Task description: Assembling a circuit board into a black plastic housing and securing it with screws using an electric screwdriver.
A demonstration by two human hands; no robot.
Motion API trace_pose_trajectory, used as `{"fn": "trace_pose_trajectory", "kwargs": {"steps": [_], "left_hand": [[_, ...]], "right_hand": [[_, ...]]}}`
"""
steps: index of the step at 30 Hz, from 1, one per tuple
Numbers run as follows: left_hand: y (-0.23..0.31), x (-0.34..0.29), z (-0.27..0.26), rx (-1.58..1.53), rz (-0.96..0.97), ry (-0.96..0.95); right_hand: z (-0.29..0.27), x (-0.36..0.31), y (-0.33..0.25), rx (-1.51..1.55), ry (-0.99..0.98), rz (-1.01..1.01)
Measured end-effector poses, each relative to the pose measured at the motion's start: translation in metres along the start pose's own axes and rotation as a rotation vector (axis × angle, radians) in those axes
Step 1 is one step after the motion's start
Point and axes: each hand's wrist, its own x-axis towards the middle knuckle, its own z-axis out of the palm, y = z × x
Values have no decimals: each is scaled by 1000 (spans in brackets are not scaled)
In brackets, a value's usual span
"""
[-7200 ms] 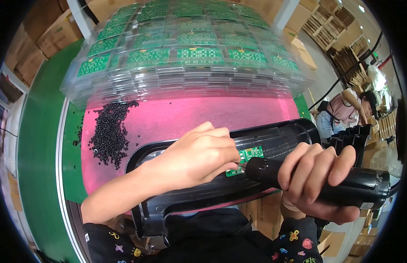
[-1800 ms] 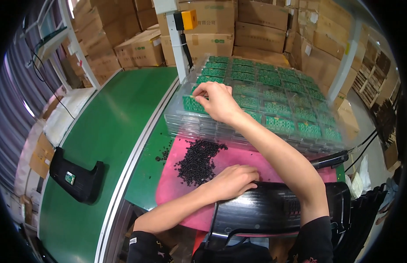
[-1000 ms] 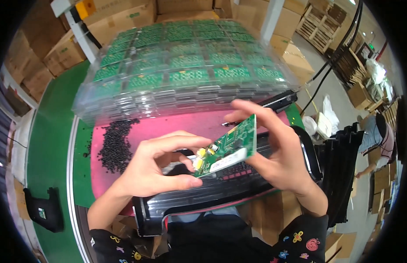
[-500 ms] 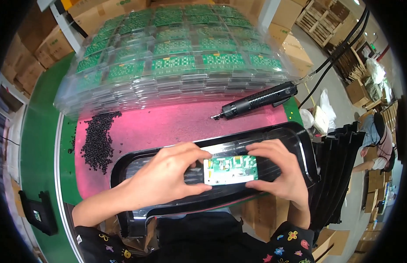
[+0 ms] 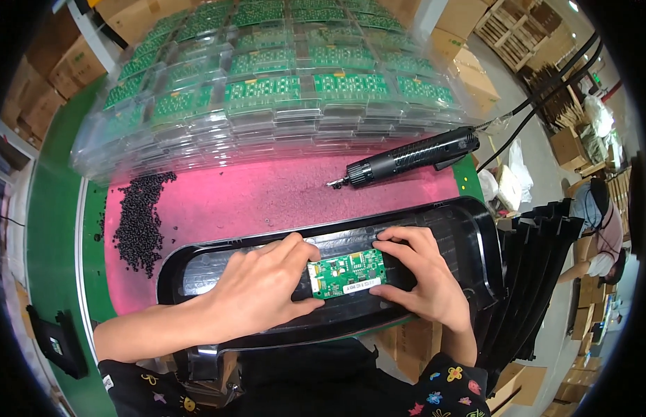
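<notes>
A small green circuit board with a white label is held level between my two hands. My left hand pinches its left end, thumb at the near edge and fingers at the far edge. My right hand grips the right end in the same way. Beneath the board lies a long black plastic housing, open side up, with a raised rim and rounded ends. Whether the board touches the floor of the housing I cannot tell.
Behind the housing, a black electric screwdriver lies on the pink mat. A heap of small black screws sits at the left. Stacked clear trays of green boards fill the back. More black housings lean at the right.
Both hands have moved slightly left with the circuit board, which is now tilted a little, its right end farther away. Its glare has gone. The whole view has also shifted slightly.
</notes>
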Motion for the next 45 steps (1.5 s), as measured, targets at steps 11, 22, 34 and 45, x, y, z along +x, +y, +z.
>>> {"fn": "trace_pose_trajectory", "kwargs": {"steps": [11, 22, 34, 45], "left_hand": [[1, -2, -1, 13, -29, 0], [-1, -10, -20, -10, 45, 64], [-12, -17, -19, -57, 23, 59], [-6, -13, -16, -244, 191, 344]], "right_hand": [[2, 0, 3, -2, -4, -9], [-60, 30, -6, -550, 454, 233], [-5, 107, -14, 628, 777, -212], [-16, 77, -75, 1636, 604, -246]]}}
